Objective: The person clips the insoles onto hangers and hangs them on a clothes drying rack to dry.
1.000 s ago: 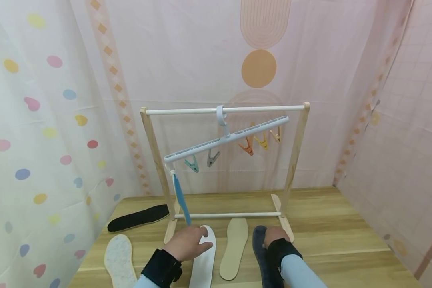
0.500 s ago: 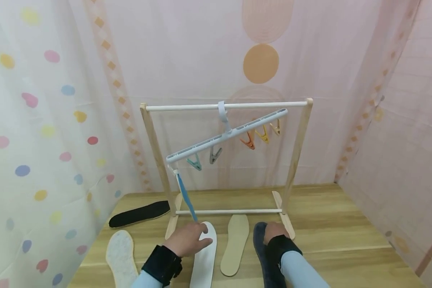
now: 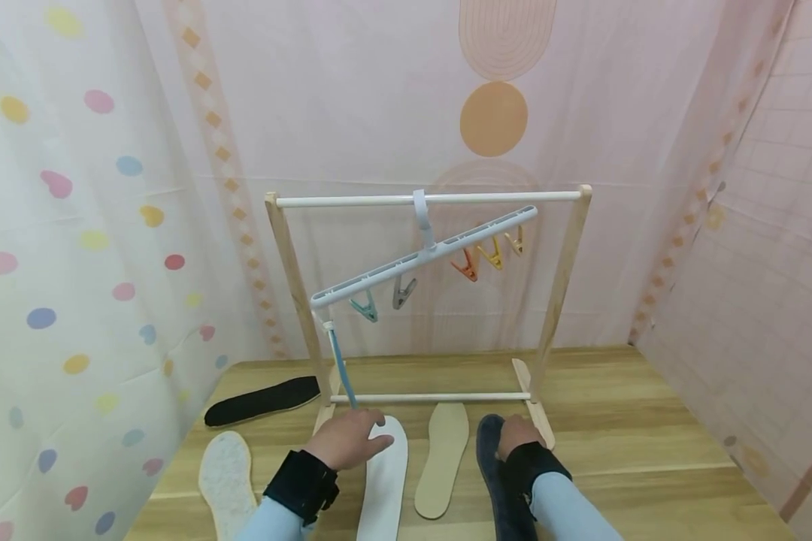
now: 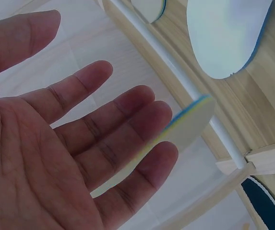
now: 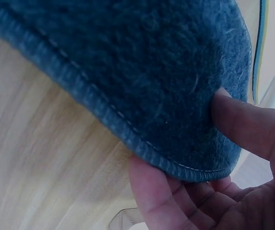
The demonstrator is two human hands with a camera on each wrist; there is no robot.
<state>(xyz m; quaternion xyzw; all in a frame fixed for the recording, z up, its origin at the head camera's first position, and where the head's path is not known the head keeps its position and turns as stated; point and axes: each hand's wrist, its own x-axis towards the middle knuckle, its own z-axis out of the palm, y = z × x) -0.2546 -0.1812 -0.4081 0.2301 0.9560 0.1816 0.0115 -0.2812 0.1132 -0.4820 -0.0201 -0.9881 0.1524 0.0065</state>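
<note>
Right hand (image 3: 518, 434) pinches dark fleece insole (image 3: 495, 477) by its far end, long axis running toward front edge of worktop (image 3: 636, 428); left hand (image 3: 345, 440) spread, farther off.

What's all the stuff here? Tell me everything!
Table: 1, wood-brown, underneath
Rack: 1, wood and white, on table
Hanger: 1, whitish, tilted on rack
Clips: 5 empty, green, grey, orange, two yellow, under hanger
Hanging insole: 1, blue-edged, hanger's lower end
Dark insole: 1, blue-grey, rightmost
Other insoles: 4, black, speckled, white, beige, on table
Curtains: at least 2, dotted white and pinkish, around
Wristbands: 2, black, worn
Sleeves: 2, pale blue, picture's bottom
Left hand: 1, by hanging insole
Right hand: 1, gripping dark insole
</note>
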